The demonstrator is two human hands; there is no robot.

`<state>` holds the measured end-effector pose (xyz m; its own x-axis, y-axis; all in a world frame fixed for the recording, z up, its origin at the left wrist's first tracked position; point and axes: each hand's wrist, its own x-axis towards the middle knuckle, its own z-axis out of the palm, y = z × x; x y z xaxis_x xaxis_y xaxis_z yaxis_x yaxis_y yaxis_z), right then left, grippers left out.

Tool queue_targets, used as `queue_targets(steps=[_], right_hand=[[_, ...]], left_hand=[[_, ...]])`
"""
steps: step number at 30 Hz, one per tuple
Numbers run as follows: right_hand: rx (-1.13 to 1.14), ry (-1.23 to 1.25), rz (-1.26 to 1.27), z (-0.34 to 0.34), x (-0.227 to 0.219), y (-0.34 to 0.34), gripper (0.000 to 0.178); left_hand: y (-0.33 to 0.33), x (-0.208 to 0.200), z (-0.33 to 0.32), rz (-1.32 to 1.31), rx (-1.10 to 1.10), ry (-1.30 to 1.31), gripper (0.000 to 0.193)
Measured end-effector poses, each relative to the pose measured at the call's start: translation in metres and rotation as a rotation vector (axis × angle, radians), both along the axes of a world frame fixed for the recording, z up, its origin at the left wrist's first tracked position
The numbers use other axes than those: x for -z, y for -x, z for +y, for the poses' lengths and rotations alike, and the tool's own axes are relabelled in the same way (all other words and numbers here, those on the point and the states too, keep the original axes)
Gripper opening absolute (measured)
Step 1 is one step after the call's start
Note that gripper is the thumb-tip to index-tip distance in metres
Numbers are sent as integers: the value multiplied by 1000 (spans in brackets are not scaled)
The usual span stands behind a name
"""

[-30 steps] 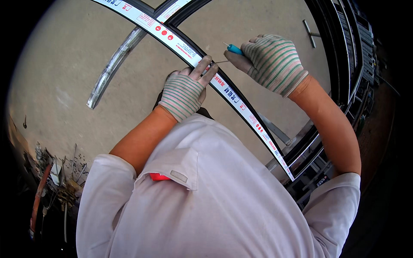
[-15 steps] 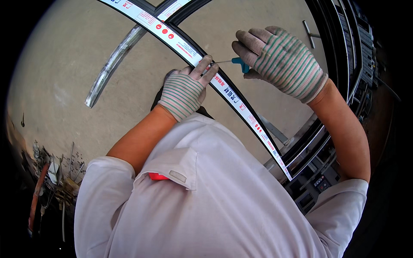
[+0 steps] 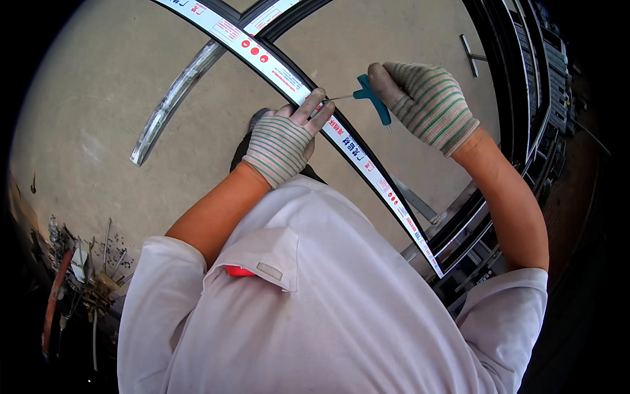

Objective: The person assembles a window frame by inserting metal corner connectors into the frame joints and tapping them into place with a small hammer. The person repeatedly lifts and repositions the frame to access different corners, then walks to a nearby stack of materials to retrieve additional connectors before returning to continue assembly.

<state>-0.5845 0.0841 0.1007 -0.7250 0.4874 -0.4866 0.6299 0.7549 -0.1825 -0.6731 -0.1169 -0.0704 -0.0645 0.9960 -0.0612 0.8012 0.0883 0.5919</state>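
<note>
A long frame bar (image 3: 289, 82), black-edged with a white printed protective film, runs diagonally across in front of me. My left hand (image 3: 281, 141), in a striped knit glove, is closed over it, its thumb hidden. Two of its fingertips straddle the spot where a thin shaft meets the bar. That shaft belongs to a teal T-handle driver (image 3: 373, 100), which sticks out to the right; its tip is hidden. My right hand (image 3: 430, 102), gloved alike, is at the handle with bent fingers against it; its thumb is out of sight.
Another bar joins the frame at a black-edged corner (image 3: 262, 29). A curved metal strip (image 3: 174, 98) lies on the concrete floor (image 3: 85, 131) to the left. Long dark profiles (image 3: 508, 85) are stacked at the right. Scrap and tools (image 3: 85, 276) lie at lower left.
The T-handle has turned to a steeper slant. My right hand has shifted slightly left and down, and its fingers have curled. The left hand stays on the bar.
</note>
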Motion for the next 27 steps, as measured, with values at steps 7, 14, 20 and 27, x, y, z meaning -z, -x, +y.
queue_targets(steps=[7, 14, 20, 27], right_hand=[[-1042, -347, 97, 16, -5, -18, 54], [-993, -249, 210, 21, 14, -24, 49], [-943, -278, 20, 12, 14, -18, 46], [-61, 21, 75, 4, 33, 3, 58]], left_hand=[[0, 5, -2, -51, -14, -65, 63], [1, 1, -1, -51, -6, -40, 66], [3, -4, 1, -54, -3, -21, 67], [-1, 0, 3, -50, -37, -49, 61]])
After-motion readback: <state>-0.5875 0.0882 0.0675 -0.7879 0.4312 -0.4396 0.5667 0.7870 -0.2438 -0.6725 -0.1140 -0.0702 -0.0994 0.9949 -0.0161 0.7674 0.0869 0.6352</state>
